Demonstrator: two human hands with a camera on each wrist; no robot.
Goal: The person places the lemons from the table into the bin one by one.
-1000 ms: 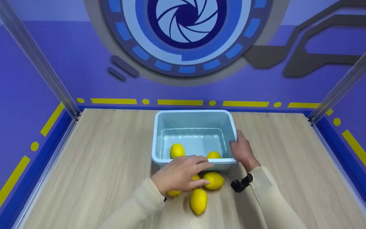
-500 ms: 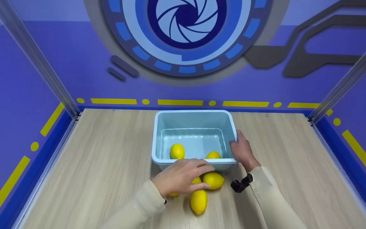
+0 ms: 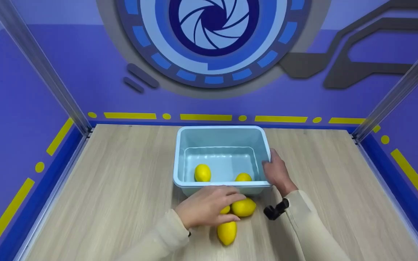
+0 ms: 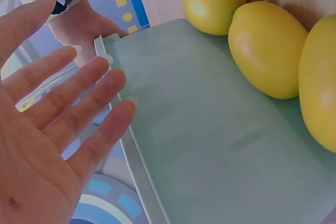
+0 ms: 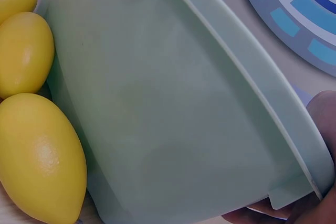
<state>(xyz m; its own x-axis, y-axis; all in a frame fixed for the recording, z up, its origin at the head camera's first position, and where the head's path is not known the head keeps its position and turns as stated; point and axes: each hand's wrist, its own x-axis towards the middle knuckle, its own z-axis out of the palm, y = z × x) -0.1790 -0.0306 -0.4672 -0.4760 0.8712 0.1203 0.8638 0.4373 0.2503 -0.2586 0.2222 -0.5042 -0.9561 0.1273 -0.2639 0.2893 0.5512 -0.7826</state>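
A pale blue plastic bin point(image 3: 191, 183) holds two lemons, one at left point(image 3: 202, 173) and one at right point(image 3: 243, 177). My right hand point(image 3: 278, 172) grips the bin's right rim, its thumb inside. In front of the bin lie several more lemons, among them one at right point(image 3: 244, 207) and one nearer me point(image 3: 227, 235). My left hand point(image 3: 209, 207) hovers palm down over this group and partly hides it. Seen in the left wrist view, the fingers point(image 4: 73, 114) are spread and nearly straight, with nothing in them; the lemons point(image 4: 268, 48) sit apart from them.
A light wood tabletop point(image 3: 122, 181) extends on both sides of the bin. Behind it stands a blue and purple printed wall point(image 3: 129, 101), and side walls with metal corner posts close off left and right. The bin stands near the back edge.
My left hand has dropped slightly toward me, away from the bin's front rim, and now covers the leftmost loose lemon. The right hand and the bin have stayed put.
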